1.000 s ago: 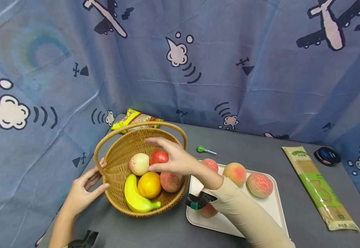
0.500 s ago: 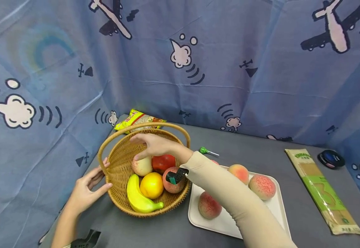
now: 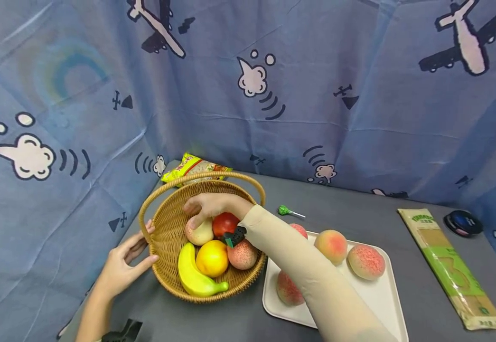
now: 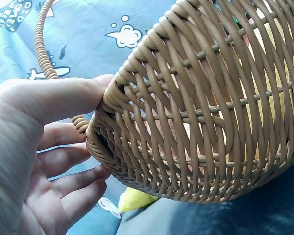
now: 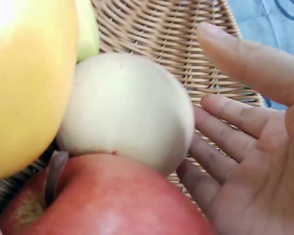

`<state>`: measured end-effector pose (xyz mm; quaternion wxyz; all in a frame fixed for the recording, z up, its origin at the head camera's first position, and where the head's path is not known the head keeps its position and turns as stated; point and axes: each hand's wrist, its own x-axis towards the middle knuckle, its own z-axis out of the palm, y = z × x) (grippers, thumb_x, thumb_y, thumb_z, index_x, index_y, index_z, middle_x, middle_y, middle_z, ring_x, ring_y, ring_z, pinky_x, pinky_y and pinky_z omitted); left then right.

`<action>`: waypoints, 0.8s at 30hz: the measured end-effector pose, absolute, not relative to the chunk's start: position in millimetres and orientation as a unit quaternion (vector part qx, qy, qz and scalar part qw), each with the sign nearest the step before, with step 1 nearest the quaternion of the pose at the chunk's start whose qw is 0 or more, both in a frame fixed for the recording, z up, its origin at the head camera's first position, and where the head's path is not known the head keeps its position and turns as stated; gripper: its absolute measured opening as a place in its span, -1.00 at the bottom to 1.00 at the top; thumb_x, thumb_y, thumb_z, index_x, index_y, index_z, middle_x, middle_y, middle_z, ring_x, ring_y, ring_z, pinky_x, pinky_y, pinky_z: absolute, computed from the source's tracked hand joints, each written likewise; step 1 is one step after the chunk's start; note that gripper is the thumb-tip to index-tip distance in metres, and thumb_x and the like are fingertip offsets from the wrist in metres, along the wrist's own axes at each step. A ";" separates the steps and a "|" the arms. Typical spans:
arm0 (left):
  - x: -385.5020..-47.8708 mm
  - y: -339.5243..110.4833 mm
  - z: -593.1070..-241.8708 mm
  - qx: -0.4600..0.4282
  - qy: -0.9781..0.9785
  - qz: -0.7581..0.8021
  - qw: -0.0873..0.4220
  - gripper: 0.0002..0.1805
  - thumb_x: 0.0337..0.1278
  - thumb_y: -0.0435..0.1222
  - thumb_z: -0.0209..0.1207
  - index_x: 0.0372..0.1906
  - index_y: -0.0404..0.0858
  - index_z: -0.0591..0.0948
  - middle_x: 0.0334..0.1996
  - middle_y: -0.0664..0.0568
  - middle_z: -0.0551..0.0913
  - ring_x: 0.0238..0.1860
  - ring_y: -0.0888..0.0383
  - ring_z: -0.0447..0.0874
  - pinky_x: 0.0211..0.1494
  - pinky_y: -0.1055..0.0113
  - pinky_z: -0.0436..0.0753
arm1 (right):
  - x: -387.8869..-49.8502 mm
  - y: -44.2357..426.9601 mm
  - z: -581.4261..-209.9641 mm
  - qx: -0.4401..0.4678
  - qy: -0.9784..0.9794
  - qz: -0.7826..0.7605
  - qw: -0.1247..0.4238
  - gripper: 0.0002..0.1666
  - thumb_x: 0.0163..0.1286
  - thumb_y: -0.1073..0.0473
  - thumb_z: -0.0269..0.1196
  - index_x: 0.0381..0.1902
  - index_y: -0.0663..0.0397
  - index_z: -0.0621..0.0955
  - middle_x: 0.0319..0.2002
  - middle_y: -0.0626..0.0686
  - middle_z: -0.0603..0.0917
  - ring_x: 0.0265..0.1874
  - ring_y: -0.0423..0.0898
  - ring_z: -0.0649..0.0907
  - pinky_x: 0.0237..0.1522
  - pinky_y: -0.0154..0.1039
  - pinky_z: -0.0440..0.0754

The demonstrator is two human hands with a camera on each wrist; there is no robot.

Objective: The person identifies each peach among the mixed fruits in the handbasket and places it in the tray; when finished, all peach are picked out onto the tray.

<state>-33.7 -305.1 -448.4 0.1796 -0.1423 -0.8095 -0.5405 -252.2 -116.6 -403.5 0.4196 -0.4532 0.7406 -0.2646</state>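
A wicker basket [image 3: 166, 232] holds a pale peach [image 3: 201, 233], a red apple [image 3: 223, 224], an orange [image 3: 211, 259], a banana [image 3: 194, 275] and a speckled pink peach [image 3: 242, 255]. Over the back of the basket, my right hand [image 3: 213, 205] is spread above the pale peach. In the right wrist view its fingers [image 5: 225, 127] lie beside the pale peach [image 5: 127, 112], behind it, with the thumb raised off. My left hand [image 3: 119, 266] rests on the basket's left rim by the handle's foot, thumb touching the rim [image 4: 118, 83] and fingers loosely extended.
A white tray [image 3: 384, 304] with several peaches stands right of the basket, partly behind my right sleeve. Farther right lie a green-brown packet [image 3: 453, 270] and a dark round case [image 3: 463, 223]. A green lollipop [image 3: 284, 210] and a yellow bag [image 3: 188, 166] lie at the back.
My right hand has moved left from over the apple to the pale peach, then lowered toward it. The left hand has stayed at the rim; the whole view has shifted slightly.
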 end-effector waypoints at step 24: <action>-34.6 -306.4 -448.0 -0.125 -0.819 -0.530 0.181 -0.32 -0.08 -0.64 0.26 0.27 -0.44 0.40 0.26 -0.06 0.47 0.24 0.40 0.42 0.26 0.58 0.48 | -250.8 -123.1 -414.9 -0.481 0.775 -0.165 0.374 -0.28 0.10 0.11 0.44 0.24 0.06 0.49 0.18 0.00 0.54 0.09 -0.16 0.52 0.11 -0.44 0.52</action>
